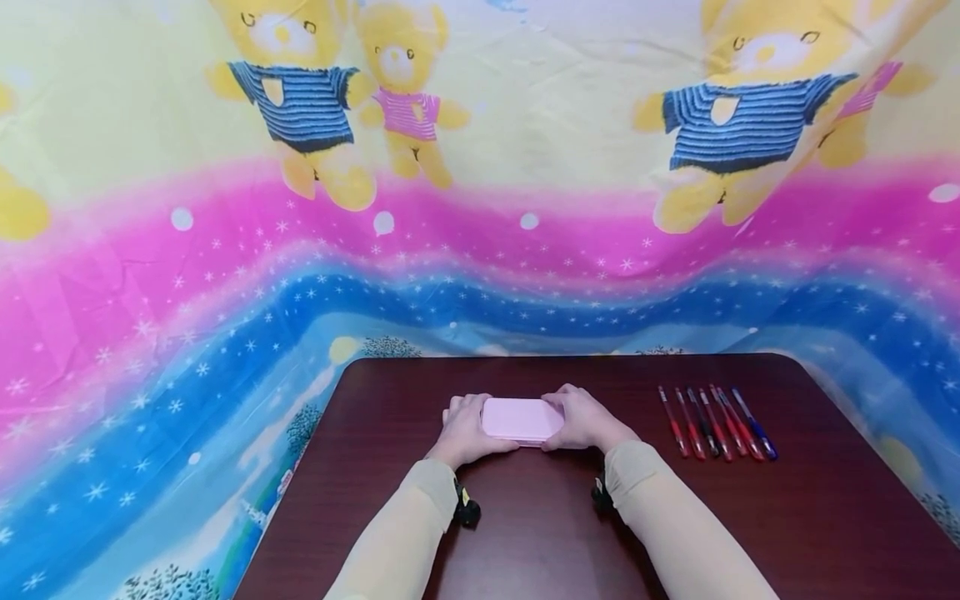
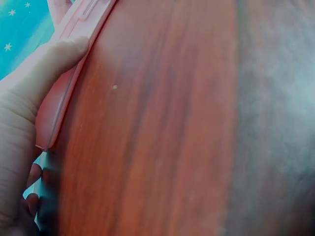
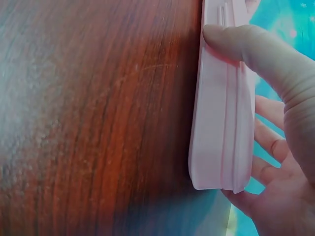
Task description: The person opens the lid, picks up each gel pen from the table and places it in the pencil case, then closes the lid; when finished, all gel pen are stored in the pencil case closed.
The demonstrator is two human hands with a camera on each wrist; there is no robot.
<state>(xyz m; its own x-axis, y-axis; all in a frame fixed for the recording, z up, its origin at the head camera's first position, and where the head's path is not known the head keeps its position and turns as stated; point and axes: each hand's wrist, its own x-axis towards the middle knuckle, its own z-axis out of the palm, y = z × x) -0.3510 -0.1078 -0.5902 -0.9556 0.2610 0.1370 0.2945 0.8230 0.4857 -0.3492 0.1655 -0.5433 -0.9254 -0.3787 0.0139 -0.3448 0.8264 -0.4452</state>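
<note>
A pink plastic case (image 1: 522,418), flat with rounded corners, lies on the dark table with its lid closed. My left hand (image 1: 467,431) grips its left end, and my right hand (image 1: 587,419) grips the right end. In the left wrist view, the left thumb (image 2: 64,55) presses the near side of the case (image 2: 55,110). The right wrist view has the right thumb (image 3: 246,44) on the near side of the case (image 3: 214,123), with other fingers behind it. The inside of the case is hidden.
Several red pens (image 1: 672,423), a black pen (image 1: 703,423) and a blue pen (image 1: 754,425) lie side by side on the table (image 1: 525,533), right of the case. A printed teddy-bear curtain (image 1: 480,300) hangs behind the table's far edge.
</note>
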